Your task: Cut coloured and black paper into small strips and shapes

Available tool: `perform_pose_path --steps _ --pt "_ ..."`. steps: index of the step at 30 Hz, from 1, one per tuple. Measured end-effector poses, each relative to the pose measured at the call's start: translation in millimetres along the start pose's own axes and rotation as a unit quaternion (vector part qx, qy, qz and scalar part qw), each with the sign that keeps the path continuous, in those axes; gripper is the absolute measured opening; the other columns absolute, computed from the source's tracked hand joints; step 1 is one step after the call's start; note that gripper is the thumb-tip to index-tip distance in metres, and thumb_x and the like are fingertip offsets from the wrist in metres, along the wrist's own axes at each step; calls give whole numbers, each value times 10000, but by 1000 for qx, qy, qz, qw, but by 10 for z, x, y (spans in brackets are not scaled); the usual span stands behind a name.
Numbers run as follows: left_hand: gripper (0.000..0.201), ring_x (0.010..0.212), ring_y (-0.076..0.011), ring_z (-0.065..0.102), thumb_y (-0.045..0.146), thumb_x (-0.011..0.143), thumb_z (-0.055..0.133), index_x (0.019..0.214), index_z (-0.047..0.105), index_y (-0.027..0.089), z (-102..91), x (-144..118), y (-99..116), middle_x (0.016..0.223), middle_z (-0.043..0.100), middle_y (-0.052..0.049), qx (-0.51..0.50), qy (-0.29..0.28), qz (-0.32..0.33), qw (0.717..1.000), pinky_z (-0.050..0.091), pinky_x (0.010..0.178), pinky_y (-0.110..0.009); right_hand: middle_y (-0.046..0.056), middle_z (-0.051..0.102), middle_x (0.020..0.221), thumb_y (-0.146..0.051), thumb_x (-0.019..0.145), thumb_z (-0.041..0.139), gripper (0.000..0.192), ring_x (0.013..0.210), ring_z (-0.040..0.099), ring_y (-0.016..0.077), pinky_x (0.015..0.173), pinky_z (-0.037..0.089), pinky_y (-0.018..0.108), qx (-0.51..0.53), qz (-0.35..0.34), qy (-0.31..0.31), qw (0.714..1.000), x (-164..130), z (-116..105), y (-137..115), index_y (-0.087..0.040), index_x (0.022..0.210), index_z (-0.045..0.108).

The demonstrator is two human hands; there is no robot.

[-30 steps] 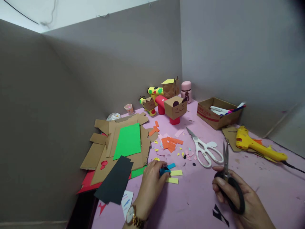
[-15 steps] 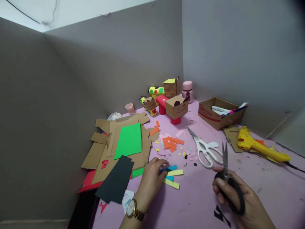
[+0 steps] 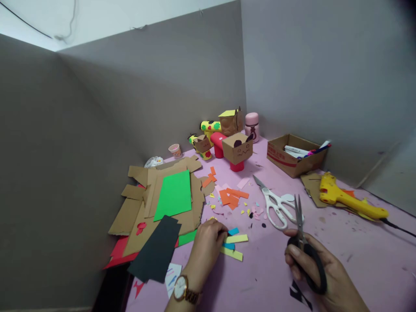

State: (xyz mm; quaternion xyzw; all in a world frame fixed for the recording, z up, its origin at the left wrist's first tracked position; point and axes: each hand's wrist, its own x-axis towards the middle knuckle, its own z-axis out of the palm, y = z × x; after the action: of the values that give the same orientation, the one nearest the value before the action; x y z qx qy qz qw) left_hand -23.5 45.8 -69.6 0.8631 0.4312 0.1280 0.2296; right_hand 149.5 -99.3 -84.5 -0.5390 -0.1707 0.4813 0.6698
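My right hand [image 3: 312, 260] is wrapped round the black handles of a pair of scissors [image 3: 299, 216], whose narrow blades point up and stand slightly apart. On the purple table, my left hand [image 3: 212, 238] has its fingertips drawn together at a small pile of paper strips. What they pinch, if anything, is hidden. Yellow strips [image 3: 237, 238] and blue strips [image 3: 233, 232] stick out to the right of those fingers. A wristwatch [image 3: 180, 287] is on the left wrist. Black paper scraps [image 3: 296, 294] lie below my right hand.
White-handled scissors [image 3: 276, 208] lie ahead of my right hand, near a yellow glue gun [image 3: 351, 201] and a box of markers [image 3: 286, 160]. Cardboard [image 3: 130, 212], green paper [image 3: 175, 195] and black paper [image 3: 156, 251] lie left. Cardboard-headed animal figures [image 3: 237, 149] stand behind orange scraps [image 3: 230, 198].
The view has shifted slightly. My left fingers have closed together over the strips, and the small black piece seen there before is hidden. My right hand still grips the scissors.
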Motion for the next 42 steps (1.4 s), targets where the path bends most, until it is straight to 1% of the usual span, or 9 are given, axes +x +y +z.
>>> perform_pose_path --steps 13,16,19,21,24,26,31,36,42 --pt "191 659 -188 551 194 788 465 672 616 180 -48 -21 -89 679 625 -30 -97 40 -58 993 356 611 -276 -52 567 585 -465 759 666 369 469 418 104 452 327 217 -45 -16 -16 999 29 -27 76 -250 1033 545" --pt "164 679 -184 533 235 792 462 687 577 182 -94 -50 -46 683 591 -21 -149 58 -85 983 355 607 -271 -51 567 571 -475 751 669 384 468 427 110 464 324 232 -60 -14 -24 998 43 -9 101 -235 1025 548" --pt "145 618 -155 520 273 775 467 705 552 178 -78 -109 95 647 570 -6 -224 29 -101 969 370 572 -252 -57 556 564 -454 704 714 427 452 424 110 438 296 231 -51 6 -25 998 45 42 107 -225 1031 562" --pt "147 548 -125 486 307 755 496 708 545 177 -14 -164 244 612 553 12 -316 -19 -116 942 361 541 -235 -63 546 573 -412 669 748 420 448 415 103 429 286 230 -41 -8 -20 999 33 81 94 -222 1006 584" --pt "185 488 -90 414 349 672 608 665 546 174 124 -240 491 571 525 32 -485 -94 -163 854 307 506 -224 -55 564 604 -322 656 767 365 484 443 105 449 313 231 -50 -50 -46 996 10 120 62 -213 963 603" --pt "211 475 -82 385 356 623 651 615 545 173 205 -268 625 536 502 42 -524 -112 -176 826 281 497 -225 -46 581 618 -273 651 771 350 528 491 121 480 352 236 -54 -63 -71 994 -3 129 41 -211 953 604" --pt "252 491 -89 398 390 609 676 594 563 166 275 -284 768 526 508 39 -524 -114 -177 825 285 507 -228 -49 587 626 -259 675 752 292 563 520 125 531 397 238 -30 -76 -80 993 -15 110 -10 -215 926 608" --pt "321 518 -97 447 467 705 634 626 572 163 250 -317 731 610 591 -3 -539 -113 -163 819 317 539 -234 -69 571 623 -274 710 737 325 505 445 85 472 332 204 19 -17 -118 993 -7 74 -71 -209 982 573" --pt "304 565 -103 434 443 693 675 645 577 159 276 -307 730 603 534 25 -521 -111 -138 835 309 552 -231 -71 577 618 -277 674 774 345 512 457 87 483 330 212 19 -3 -123 992 -16 93 -113 -205 954 585"
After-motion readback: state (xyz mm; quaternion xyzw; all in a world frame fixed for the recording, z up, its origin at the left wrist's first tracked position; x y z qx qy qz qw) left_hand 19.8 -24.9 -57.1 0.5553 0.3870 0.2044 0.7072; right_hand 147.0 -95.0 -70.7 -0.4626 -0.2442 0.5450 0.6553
